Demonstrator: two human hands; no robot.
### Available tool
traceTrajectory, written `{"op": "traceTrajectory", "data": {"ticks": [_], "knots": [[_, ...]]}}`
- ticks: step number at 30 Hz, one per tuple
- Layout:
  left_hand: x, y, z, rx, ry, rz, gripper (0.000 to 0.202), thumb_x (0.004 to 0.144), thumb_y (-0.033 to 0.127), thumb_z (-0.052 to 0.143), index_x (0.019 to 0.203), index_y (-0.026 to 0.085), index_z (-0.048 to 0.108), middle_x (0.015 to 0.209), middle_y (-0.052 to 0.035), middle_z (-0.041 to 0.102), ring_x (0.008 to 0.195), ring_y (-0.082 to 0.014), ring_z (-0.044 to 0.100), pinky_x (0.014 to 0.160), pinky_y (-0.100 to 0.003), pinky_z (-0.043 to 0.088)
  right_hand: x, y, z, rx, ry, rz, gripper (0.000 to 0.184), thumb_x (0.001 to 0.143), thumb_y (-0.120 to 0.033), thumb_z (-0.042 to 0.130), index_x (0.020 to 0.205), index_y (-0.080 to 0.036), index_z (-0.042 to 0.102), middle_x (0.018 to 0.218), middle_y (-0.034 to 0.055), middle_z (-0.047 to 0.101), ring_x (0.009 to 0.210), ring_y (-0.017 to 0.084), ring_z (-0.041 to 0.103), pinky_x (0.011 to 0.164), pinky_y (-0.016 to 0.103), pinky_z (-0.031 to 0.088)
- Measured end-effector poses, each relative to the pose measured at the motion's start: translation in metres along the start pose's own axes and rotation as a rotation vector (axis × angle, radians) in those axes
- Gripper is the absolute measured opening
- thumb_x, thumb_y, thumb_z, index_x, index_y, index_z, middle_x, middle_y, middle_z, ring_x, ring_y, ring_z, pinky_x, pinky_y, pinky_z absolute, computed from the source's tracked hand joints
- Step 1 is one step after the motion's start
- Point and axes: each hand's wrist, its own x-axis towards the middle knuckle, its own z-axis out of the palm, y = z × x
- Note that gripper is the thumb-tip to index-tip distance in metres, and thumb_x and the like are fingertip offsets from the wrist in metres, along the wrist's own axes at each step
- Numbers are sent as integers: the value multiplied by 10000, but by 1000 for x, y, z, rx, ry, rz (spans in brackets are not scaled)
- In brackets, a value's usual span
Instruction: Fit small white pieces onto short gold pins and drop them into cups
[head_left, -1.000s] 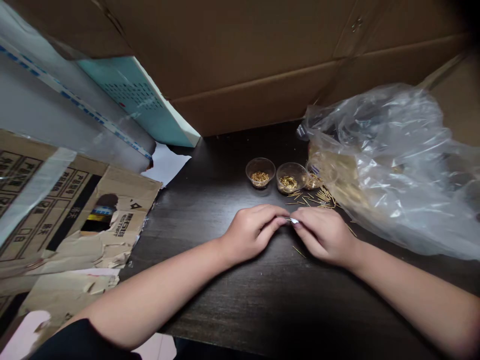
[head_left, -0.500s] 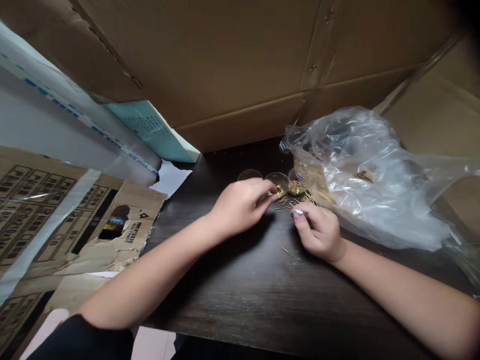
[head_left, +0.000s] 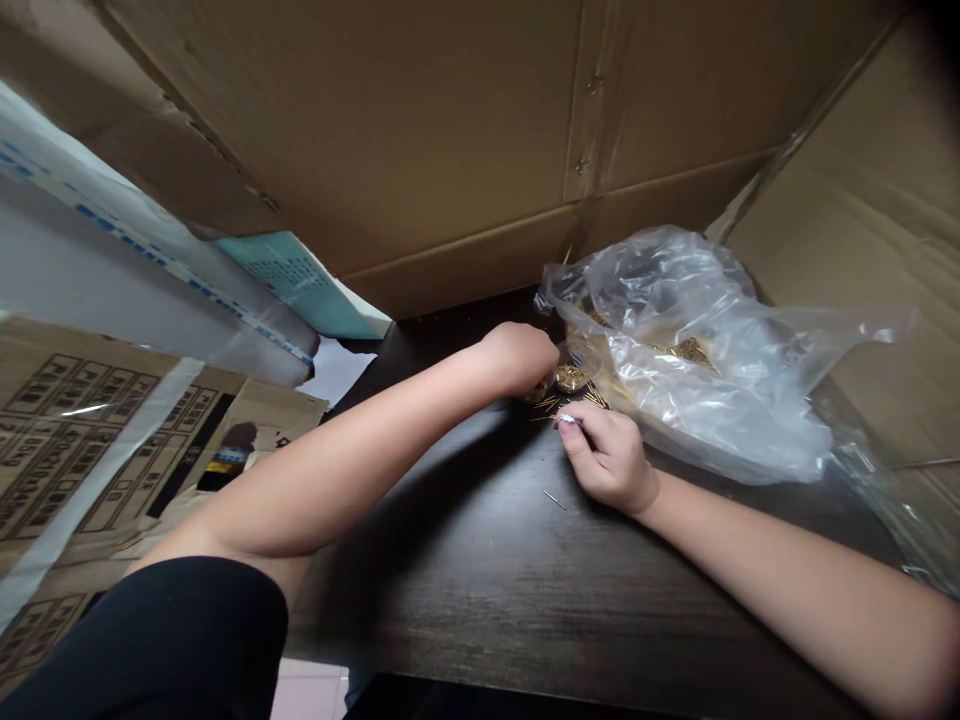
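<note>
My left hand (head_left: 521,358) reaches over the small clear cups at the back of the table; its fingers point down and are hidden behind the hand. Just right of it is a round clear cup (head_left: 571,377) holding small gold-coloured pieces. Loose thin gold pins (head_left: 596,396) lie in front of that cup. My right hand (head_left: 609,458) is closed in a pinch, thumb against finger, on a small whitish piece (head_left: 568,420) whose kind is unclear. One pin (head_left: 555,499) lies alone on the dark table nearer to me.
To the right, a large clear plastic bag (head_left: 750,400) holds more gold pins (head_left: 686,350). Cardboard walls (head_left: 420,130) stand behind and at the right. A printed carton (head_left: 112,470) and a light-blue printed card (head_left: 289,280) are on the left of the dark table (head_left: 480,600).
My left hand has moved forward and right over the cups, and its fingers have gone out of sight. The right hand keeps its pinch. The whole view has shifted slightly.
</note>
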Motion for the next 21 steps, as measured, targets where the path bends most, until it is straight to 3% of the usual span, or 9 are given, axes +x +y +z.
{"op": "traceTrajectory", "data": {"ticks": [5,9,12,16,18,21], "knots": [[-8,-11,0,-50,58,31,195,787,207,651,905,215,807,880,-95,769,741,-236,686,551,-292,327,1,0,1,-3,23,17,82,962,-161,522,952,-197,595,734,16,648,617,141,613,605,260,493],[-15,-21,3,-142,199,52,128,805,299,681,862,245,782,840,-42,756,744,-201,665,544,-284,261,2,0,2,1,47,43,84,962,-153,538,974,-193,611,781,28,685,665,143,650,634,259,519],[-30,-26,10,-220,327,51,196,893,346,617,853,212,754,799,-47,735,707,-178,641,561,-281,264,2,1,2,4,71,72,80,955,-161,564,986,-192,631,826,38,715,698,148,671,653,267,542],[-63,-12,38,-529,525,34,252,972,337,527,901,176,707,760,-34,699,665,-141,596,600,-253,328,2,2,1,7,80,72,91,938,-161,600,999,-189,661,866,46,747,726,158,698,670,282,567],[-77,4,59,-795,660,7,261,985,343,515,885,159,670,740,-16,665,666,-120,574,637,-232,378,2,1,1,20,64,53,111,925,-148,619,1010,-190,677,875,46,758,734,160,711,678,285,578],[-88,32,89,-1138,749,-97,286,990,371,510,853,153,632,685,14,591,610,-97,501,606,-211,390,2,-1,1,49,21,7,158,910,-125,637,1042,-189,695,884,46,767,749,158,726,685,280,589]]}}
